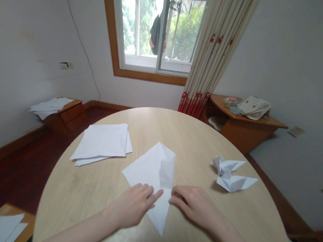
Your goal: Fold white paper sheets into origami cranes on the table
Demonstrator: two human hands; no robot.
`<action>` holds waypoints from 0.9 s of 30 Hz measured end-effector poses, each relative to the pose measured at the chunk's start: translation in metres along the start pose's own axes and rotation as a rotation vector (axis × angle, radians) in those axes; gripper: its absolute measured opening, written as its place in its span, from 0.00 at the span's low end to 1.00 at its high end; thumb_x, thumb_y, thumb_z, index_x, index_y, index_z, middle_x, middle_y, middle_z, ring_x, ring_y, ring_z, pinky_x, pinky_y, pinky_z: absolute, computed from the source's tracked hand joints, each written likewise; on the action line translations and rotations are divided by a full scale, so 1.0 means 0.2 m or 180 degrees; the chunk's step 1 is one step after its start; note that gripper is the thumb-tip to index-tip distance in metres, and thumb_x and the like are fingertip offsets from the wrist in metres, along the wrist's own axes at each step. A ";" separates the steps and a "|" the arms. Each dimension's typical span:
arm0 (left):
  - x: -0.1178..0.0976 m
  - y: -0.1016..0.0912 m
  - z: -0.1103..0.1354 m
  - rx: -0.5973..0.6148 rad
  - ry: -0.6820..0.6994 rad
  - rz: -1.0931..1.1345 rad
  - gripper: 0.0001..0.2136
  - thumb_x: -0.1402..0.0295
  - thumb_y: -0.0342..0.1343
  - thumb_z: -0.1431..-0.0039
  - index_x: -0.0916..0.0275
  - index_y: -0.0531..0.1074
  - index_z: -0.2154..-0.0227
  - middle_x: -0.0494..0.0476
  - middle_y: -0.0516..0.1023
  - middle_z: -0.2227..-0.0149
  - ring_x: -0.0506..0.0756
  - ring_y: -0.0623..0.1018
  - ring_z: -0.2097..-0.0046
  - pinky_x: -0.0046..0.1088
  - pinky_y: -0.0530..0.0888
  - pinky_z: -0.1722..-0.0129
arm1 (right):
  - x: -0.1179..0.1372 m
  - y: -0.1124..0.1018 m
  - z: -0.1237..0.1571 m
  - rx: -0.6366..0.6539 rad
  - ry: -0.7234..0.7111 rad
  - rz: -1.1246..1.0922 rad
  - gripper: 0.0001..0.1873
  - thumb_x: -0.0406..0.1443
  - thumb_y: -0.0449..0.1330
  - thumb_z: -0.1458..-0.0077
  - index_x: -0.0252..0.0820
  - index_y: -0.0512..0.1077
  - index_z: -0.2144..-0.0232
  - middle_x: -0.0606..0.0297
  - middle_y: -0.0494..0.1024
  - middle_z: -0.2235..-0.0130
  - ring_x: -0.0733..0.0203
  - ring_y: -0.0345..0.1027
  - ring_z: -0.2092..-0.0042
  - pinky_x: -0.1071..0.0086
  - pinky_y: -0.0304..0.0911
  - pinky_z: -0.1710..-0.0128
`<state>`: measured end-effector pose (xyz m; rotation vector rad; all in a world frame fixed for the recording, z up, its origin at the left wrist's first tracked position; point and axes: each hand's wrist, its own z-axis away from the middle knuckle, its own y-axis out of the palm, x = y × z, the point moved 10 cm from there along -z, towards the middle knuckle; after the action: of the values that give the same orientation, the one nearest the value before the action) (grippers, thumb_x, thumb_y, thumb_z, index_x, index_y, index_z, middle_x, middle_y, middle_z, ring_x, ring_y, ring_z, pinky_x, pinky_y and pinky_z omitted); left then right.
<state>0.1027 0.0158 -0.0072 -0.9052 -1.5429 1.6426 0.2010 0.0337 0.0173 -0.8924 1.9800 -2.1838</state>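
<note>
A partly folded sheet of white paper (pixel 146 165) lies on the table in front of me, with one corner pointing down toward me and a folded flap along its right side. My left hand (pixel 135 203) rests on its lower left part, index finger stretched across the paper and the other fingers bent a little. At the right edge, my right hand (pixel 190 204) has thumb and fingertips closed on the paper's border. Two folded paper birds (pixel 233 183) stand close together to the right of my right hand.
A stack of white sheets (pixel 103 140) lies at the left of the round wooden table (pixel 161 121). More papers (pixel 51 105) rest on a low brown cabinet at the left wall. A corner shelf (pixel 274 122) carries a cloth bag (pixel 254 106) behind the table.
</note>
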 end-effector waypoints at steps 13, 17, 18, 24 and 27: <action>0.00 0.01 0.01 -0.0028 0.0032 -0.0046 0.21 0.70 0.45 0.33 0.67 0.51 0.39 0.61 0.70 0.58 0.60 0.71 0.60 0.37 0.70 0.64 | 0.02 0.15 0.08 0.0245 -0.0163 0.0982 0.24 0.39 0.55 0.39 0.37 0.64 0.42 0.58 0.81 0.70 0.52 0.76 0.70 0.69 0.54 0.77; 0.00 0.00 0.01 -0.0050 0.0004 0.0015 0.21 0.70 0.45 0.33 0.66 0.51 0.40 0.62 0.70 0.58 0.60 0.71 0.59 0.36 0.70 0.63 | 0.03 0.15 0.11 -0.0217 -0.0441 0.1059 0.22 0.40 0.52 0.37 0.37 0.65 0.44 0.62 0.80 0.73 0.56 0.74 0.74 0.70 0.54 0.77; 0.00 0.00 0.01 -0.0050 0.0004 0.0028 0.21 0.70 0.45 0.33 0.66 0.51 0.40 0.62 0.71 0.58 0.60 0.71 0.59 0.36 0.70 0.63 | 0.03 0.14 0.12 -0.0312 -0.0486 0.1065 0.21 0.40 0.50 0.36 0.37 0.65 0.44 0.63 0.80 0.73 0.57 0.74 0.74 0.70 0.54 0.77; 0.00 -0.01 0.01 -0.0058 -0.0016 0.0065 0.20 0.70 0.44 0.33 0.67 0.51 0.40 0.62 0.71 0.58 0.60 0.70 0.59 0.37 0.70 0.62 | 0.06 0.12 0.14 -0.0625 -0.0637 0.1161 0.20 0.38 0.44 0.33 0.34 0.66 0.46 0.62 0.80 0.73 0.60 0.73 0.74 0.69 0.54 0.76; 0.00 0.00 0.01 -0.0035 -0.0047 0.0093 0.21 0.71 0.44 0.33 0.66 0.51 0.40 0.62 0.70 0.58 0.60 0.70 0.59 0.37 0.70 0.62 | 0.10 0.16 0.14 -0.0512 -0.0775 0.1442 0.19 0.36 0.46 0.34 0.29 0.65 0.47 0.61 0.79 0.74 0.58 0.72 0.75 0.68 0.52 0.76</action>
<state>0.1018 0.0152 -0.0068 -0.9275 -1.5571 1.6663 0.1867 -0.0047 -0.0042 -0.6096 2.0138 -1.6138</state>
